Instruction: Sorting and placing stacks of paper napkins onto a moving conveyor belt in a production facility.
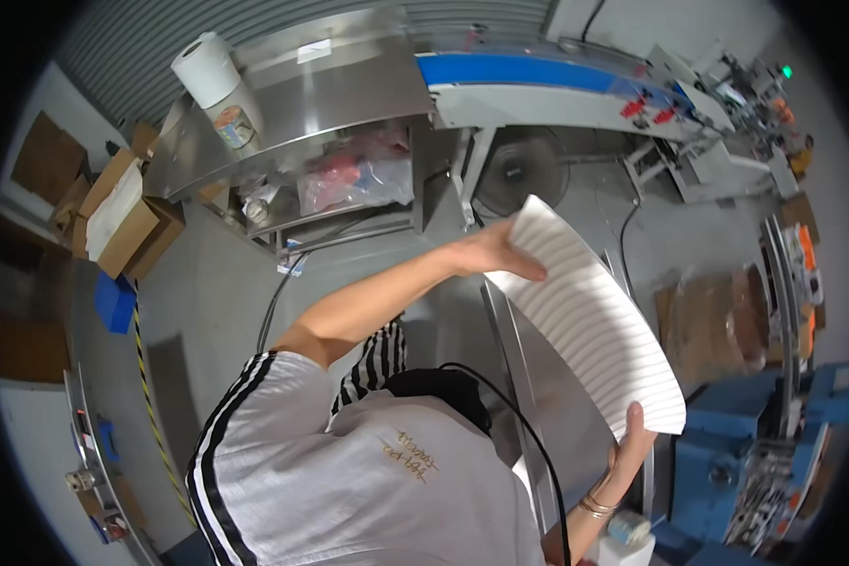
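The right grip [635, 436], right of centre and low in the frame, is closed on the bottom end of one long white ribbed bundle [599, 325]. Its thumb is on top. From here the bundle goes up and to the left. Its long way slants from the lower right to the upper middle of the frame. The left grip [497, 253] is closed on the top end, thumb on top too, so each grip touches it and neither is nearer. I can't tell how many pieces make up the bundle.

Under it is one narrow metal table [558, 382]; I can't tell if they touch. Farther off, at the upper middle, is one round fan [522, 174]. At the upper left, one big metal table [344, 90] has one white roll [206, 71] and one small tub [233, 126]. At the top is one blue belt [538, 69].
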A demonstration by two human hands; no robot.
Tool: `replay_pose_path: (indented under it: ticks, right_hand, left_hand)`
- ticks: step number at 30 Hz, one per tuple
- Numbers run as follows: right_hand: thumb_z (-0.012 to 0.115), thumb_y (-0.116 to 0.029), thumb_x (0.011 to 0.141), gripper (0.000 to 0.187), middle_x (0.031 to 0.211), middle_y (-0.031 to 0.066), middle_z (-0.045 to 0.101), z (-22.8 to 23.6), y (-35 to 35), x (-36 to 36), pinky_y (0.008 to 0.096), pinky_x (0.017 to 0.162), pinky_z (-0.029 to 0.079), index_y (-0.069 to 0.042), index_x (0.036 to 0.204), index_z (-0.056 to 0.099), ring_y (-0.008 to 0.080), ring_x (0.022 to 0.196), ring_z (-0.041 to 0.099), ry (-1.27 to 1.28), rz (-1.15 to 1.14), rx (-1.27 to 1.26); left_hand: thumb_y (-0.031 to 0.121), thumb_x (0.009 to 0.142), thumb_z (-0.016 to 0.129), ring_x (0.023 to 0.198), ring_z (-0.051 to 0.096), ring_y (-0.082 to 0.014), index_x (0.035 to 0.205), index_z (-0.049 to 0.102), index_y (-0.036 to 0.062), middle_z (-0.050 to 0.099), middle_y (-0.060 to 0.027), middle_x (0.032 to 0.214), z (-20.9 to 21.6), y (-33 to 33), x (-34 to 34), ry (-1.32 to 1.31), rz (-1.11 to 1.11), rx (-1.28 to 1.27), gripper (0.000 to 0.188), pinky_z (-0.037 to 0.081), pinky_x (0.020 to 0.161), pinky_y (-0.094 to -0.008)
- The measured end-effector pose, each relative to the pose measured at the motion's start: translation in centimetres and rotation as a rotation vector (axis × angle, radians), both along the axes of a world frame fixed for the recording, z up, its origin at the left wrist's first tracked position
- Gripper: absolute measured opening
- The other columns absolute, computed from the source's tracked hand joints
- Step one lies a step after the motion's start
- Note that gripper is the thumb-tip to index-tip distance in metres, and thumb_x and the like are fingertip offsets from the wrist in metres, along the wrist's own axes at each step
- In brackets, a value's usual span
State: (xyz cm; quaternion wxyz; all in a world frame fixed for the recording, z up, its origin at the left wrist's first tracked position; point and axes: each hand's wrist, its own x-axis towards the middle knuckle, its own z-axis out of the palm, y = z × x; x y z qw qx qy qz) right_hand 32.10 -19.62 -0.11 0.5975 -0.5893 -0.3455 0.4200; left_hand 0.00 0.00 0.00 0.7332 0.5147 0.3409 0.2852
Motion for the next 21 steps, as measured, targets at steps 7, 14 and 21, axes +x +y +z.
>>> replay_pose_path:
  ticks: [7,14,21]
  right_hand:
    - [0.07,-0.012,0.079,0.07,0.134,0.0109,0.046,-0.8,19.7,-13.8,0.035,0.105,0.032,0.001,0.138,0.036,0.0225,0.123,0.044,-0.017,0.199,-0.06]
    - [0.066,-0.011,0.08,0.052,0.114,0.0079,0.058,-0.3,37.1,-30.2,0.0314,0.092,0.043,0.001,0.127,0.049,0.0187,0.104,0.055,0.002,0.553,-0.066]
    - [0.07,-0.027,0.081,0.056,0.114,0.0067,0.058,-2.7,52.5,-43.3,0.0302,0.091,0.042,0.0,0.126,0.05,0.0157,0.106,0.053,-0.046,1.081,-0.128]
  left_hand:
    - [0.014,0.071,0.074,0.121,0.046,-0.0229,0.139,0.035,0.0024,0.051,-0.012,0.129,-0.2,9.5,-18.7,0.019,0.307,0.253,0.079,0.036,0.103,-0.0359]
    - [0.028,0.073,0.077,0.12,0.048,-0.0253,0.135,0.04,-0.0033,0.053,-0.016,0.126,-1.1,14.3,-34.8,0.114,0.621,0.08,0.079,0.038,0.101,-0.0364]
    - [0.035,0.079,0.073,0.125,0.046,-0.0253,0.137,0.039,-0.001,0.05,-0.0151,0.133,-4.9,15.7,-45.5,0.208,0.899,-0.171,0.076,0.034,0.105,-0.0372]
